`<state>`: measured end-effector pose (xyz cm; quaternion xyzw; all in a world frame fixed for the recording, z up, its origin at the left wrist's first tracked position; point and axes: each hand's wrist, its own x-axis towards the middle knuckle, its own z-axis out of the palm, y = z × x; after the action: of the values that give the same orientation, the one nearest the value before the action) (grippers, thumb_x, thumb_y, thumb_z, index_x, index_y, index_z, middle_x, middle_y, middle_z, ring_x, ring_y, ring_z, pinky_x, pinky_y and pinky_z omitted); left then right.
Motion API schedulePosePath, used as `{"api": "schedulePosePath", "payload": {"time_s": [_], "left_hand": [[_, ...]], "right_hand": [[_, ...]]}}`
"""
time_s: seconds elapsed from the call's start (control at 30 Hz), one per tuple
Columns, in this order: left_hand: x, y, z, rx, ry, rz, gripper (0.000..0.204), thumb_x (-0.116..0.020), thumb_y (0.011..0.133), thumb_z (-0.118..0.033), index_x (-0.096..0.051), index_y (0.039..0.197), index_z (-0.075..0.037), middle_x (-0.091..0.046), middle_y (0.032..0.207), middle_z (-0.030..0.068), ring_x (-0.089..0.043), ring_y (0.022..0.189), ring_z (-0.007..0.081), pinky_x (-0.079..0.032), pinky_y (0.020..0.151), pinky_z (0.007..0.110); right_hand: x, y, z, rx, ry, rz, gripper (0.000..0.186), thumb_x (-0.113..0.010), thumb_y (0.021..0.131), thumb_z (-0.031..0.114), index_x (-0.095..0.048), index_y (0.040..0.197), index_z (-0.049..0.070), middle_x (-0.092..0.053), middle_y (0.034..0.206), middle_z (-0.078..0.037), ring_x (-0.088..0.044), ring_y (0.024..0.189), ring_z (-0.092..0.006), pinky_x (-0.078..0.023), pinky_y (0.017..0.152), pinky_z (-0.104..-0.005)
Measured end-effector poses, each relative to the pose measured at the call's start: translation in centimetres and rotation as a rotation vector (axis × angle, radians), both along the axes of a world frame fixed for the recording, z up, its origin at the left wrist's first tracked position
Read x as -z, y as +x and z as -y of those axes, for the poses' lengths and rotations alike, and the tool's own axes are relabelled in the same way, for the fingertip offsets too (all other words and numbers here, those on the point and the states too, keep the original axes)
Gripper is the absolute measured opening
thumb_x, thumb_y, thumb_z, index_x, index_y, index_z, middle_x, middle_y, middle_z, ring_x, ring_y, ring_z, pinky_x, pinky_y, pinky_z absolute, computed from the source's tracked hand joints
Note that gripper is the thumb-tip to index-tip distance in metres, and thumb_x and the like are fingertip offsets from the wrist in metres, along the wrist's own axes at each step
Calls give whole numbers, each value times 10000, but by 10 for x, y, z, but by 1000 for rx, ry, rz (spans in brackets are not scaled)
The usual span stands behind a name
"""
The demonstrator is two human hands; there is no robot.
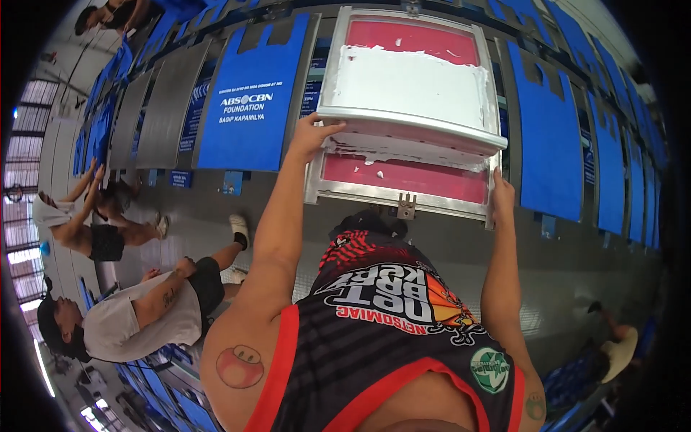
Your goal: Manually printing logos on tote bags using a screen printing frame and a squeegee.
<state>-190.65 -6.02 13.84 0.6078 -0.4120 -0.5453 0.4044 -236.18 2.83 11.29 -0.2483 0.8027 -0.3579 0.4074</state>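
A screen-printing frame (477, 209) with a metal rim and pink mesh lies in front of me. White ink (403, 83) covers much of its mesh. Across the frame rests a long metal squeegee (414, 128), with white smears along its lower side. My left hand (312, 137) is closed round the frame's left side, its thumb on top beside the squeegee's left end. At the right side of the frame, lower down, my right hand (502, 194) grips the edge; its fingers are partly hidden.
A blue bag (252, 137) with white print lies flat on a board at the left, and a plain blue bag (547, 137) on the right. More boards and bags line both sides. A person in a light shirt (147, 313) sits at the left; other people are farther off.
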Motion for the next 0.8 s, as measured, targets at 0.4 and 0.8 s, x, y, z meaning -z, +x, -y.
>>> {"api": "schedulePosePath", "payload": {"time_s": [0.4,0.8], "left_hand": [[6,0,-13,-67,6,-80,424,-828,685,-86,-613,1040,-1,-659,957,77,-624,900,150,-492,814,295],[18,3,-13,-65,8,-117,411,-820,689,-62,-624,1049,-31,-651,984,66,-613,925,153,-492,799,297]], "right_hand": [[-52,138,-81,-628,264,476,397,-626,892,323,-632,1075,-29,-658,882,-73,-597,772,-122,-488,699,-274],[-12,168,-80,-460,143,444,172,-655,876,129,-685,852,-39,-665,714,-56,-570,562,-74,-474,534,-211]]}}
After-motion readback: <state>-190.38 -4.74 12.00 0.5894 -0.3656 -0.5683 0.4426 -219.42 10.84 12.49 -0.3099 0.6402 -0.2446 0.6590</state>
